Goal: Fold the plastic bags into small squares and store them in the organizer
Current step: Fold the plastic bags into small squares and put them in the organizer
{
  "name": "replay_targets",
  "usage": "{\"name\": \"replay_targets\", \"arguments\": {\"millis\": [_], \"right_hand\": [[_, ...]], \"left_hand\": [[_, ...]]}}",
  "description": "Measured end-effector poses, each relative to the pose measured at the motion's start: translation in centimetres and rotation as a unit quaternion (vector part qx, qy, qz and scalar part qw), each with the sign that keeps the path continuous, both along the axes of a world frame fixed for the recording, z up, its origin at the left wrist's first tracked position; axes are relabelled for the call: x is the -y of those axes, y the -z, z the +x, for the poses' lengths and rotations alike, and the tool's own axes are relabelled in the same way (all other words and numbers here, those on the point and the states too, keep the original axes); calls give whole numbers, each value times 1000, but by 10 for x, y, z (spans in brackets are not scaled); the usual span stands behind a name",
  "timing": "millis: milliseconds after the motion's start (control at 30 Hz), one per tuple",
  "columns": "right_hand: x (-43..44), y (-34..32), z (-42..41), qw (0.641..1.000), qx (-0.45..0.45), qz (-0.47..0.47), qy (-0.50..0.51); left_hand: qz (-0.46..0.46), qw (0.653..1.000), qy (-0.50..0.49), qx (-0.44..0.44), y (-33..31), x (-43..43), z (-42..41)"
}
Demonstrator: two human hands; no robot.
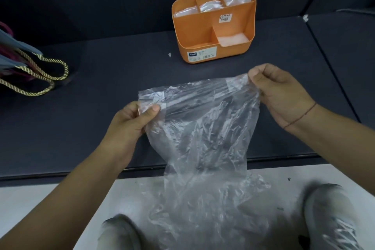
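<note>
The plastic bag is held up by its top corners. One corner is pinched between the thumb and curled fingers of the left hand, and the other is gripped by the right hand, raised a little higher. The top edge is stretched above the near edge of the table, and the crumpled rest is hung down over the lap. A stretch of dark tabletop is seen between the bag and the organizer, which is stood well back with folded plastic in four compartments. At the left, rope handles are cut off by the frame. The knees are blurred behind the plastic.
</note>
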State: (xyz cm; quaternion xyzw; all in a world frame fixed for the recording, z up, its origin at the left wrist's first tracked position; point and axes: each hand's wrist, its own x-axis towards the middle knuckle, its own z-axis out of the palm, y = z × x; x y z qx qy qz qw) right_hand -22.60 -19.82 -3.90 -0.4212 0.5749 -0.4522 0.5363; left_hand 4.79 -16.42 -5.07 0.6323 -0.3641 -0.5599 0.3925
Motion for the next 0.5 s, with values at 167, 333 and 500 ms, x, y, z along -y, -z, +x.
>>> {"name": "replay_targets", "arguments": {"millis": [167,333,500], "right_hand": [[7,-13,19,997,-38,-39,-56],[9,-24,42,990,25,-57,-125],[9,-19,38,995,64,0,-82]], "left_hand": [[-178,950,89,241,-31,19,-14],[-204,926,233,216,-58,41,-54],[-171,944,231,160,-52,39,-61]]}}
